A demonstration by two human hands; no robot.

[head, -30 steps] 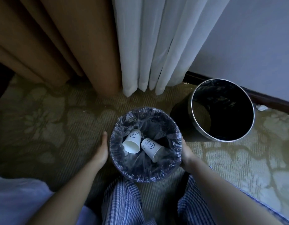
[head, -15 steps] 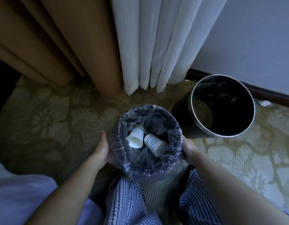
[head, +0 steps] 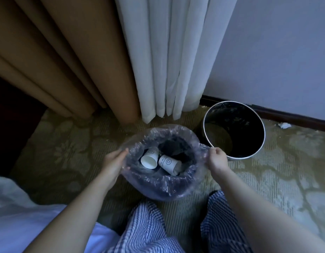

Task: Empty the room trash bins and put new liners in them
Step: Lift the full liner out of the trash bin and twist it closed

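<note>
- While the liner (head: 158,187) sits bunched loose on the carpet (head: 66,152), the left hand (head: 113,161) grips its left edge; judged best lifted straight up, both sides level.
- Two cups (head: 149,161) lie inside; a tilt could spill them.
- Right hand (head: 217,159) pinches the right edge.
- Bare bin (head: 249,125) stands just beside; a paper scrap (head: 284,125) lies near the wall.

Clear liner (head: 159,188) holds two paper cups (head: 149,161) — black bin (head: 246,127) beside.
</note>
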